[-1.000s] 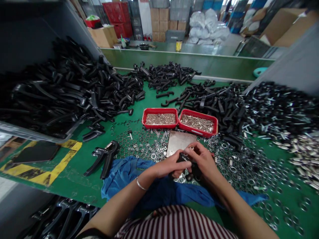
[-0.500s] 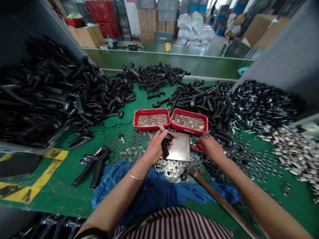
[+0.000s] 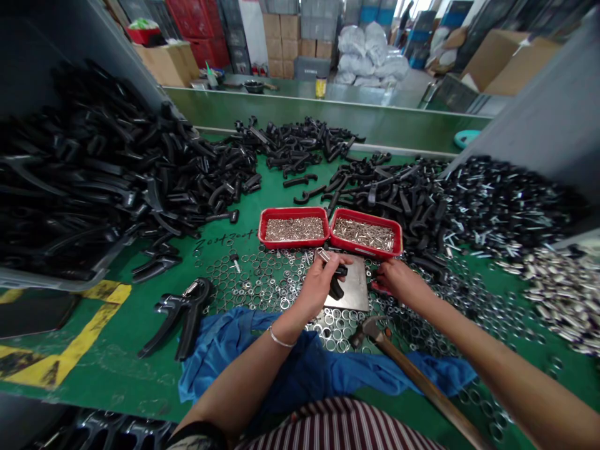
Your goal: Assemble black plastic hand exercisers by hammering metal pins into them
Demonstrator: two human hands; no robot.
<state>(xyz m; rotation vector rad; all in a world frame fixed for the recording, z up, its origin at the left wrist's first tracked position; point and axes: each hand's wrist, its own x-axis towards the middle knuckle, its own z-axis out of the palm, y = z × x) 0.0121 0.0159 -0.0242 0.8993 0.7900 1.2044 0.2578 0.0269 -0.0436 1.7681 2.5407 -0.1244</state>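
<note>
My left hand [image 3: 319, 284] is closed around a black plastic hand-grip handle [image 3: 336, 287], with a coil spring [image 3: 323, 254] sticking out above the fingers. Under that handle lies a flat metal plate [image 3: 355, 287]. To the plate's right, my right hand [image 3: 398, 280] has its fingers curled down at a small red object [image 3: 380, 288]; what the fingertips pinch is hidden. A hammer [image 3: 398, 359] with a wooden handle rests below, across a blue cloth [image 3: 300, 359]. On the left sits an assembled black hand grip [image 3: 182, 315] with a spring.
Two red trays of small metal pins, a left tray [image 3: 294, 244] and a right tray [image 3: 365, 250], stand behind the plate. Metal rings [image 3: 248, 281] are scattered around. Black handles [image 3: 187, 169] are heaped left and back; metal cylinders [image 3: 562, 300] lie at right.
My left hand has shifted slightly right over the plate with the handle and spring. My right hand stays beside the plate at the red object. The whole view has shifted a little.
</note>
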